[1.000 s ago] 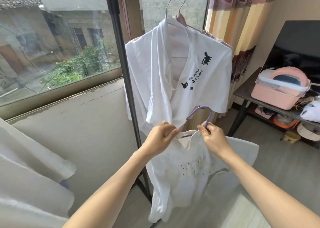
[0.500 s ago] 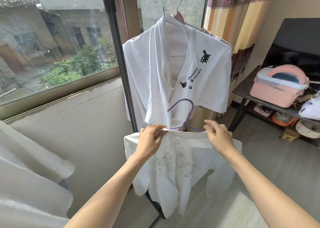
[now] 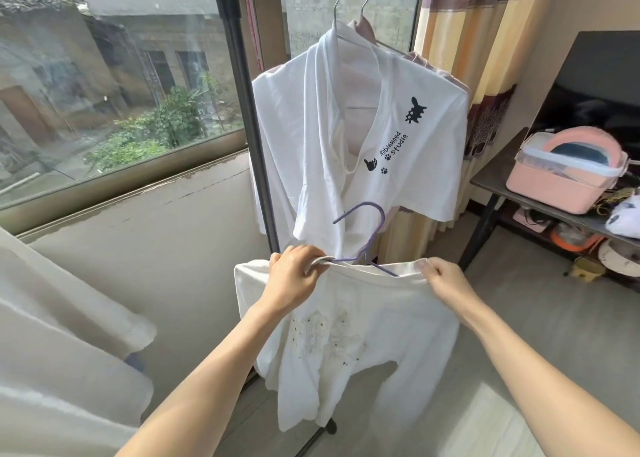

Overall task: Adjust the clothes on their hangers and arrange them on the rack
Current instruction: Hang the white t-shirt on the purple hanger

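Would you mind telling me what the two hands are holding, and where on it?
Both grip the white shirt at its neckline: left hand at one end, together with the purple hanger, right hand at the other.

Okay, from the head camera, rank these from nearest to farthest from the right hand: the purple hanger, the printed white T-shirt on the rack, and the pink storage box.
Measured from the right hand:
1. Purple hanger, just to its left, inside the collar of the shirt that the hand pinches.
2. Printed white T-shirt, hanging on the rack above and behind.
3. Pink storage box, on the side table far to the right.
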A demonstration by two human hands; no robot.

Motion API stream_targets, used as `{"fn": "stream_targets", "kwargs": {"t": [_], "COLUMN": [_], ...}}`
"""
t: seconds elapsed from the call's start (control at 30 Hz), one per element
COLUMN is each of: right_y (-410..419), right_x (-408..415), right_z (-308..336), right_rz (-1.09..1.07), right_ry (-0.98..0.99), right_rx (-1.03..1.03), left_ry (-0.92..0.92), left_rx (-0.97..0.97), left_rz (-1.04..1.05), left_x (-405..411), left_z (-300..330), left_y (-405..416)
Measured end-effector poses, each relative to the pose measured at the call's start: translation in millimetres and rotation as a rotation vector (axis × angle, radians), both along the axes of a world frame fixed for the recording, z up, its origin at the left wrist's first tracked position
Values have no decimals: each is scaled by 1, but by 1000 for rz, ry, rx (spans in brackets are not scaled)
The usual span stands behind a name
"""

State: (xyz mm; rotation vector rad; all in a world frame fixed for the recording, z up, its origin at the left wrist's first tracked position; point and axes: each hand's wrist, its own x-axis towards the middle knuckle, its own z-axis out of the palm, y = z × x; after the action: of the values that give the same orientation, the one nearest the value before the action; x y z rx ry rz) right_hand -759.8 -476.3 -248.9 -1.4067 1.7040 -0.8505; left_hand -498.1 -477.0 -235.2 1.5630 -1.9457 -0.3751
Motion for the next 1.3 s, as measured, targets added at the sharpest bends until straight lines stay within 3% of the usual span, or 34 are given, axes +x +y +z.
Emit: {"fn": "stream_targets", "kwargs": {"t": [0.1,0.23,0.3,0.4,0.53,0.73,0.9,1.1,1.2,1.3], "right_y": [-6,-2,3,10,12,8,2,1,-1,-1], "right_x": [10,17,15,5,-18,-32,-26,-10,-10,-17], "right_z": [4,17,15,-4,-28,-38,-33,9,19,17], "right_rz": [-181,-202,-162,-165,-345,-467,-562,-648,-530,-352], "right_ry": [0,154,283,453,440,132,42,23,112,210], "right_rx": [-364,-802,-916,-770,-416,-162,-236,-608,-665,-540], "left_ry": [-39,139,227,274,204,127,161,285,334,362], "left_rx": [135,270,311,302,278,158,97,50,38,54], "left_rz": [13,17,65,143,181,202,234,348,376,303], "left_x": [3,7,9,5,-7,-12,-10,0,2,3], "left_z": [2,0,-2,-2,1,13,16,13,11,9], "left_y": [1,1,-3,-7,-8,-17,-23,-22,-18,-16]}}
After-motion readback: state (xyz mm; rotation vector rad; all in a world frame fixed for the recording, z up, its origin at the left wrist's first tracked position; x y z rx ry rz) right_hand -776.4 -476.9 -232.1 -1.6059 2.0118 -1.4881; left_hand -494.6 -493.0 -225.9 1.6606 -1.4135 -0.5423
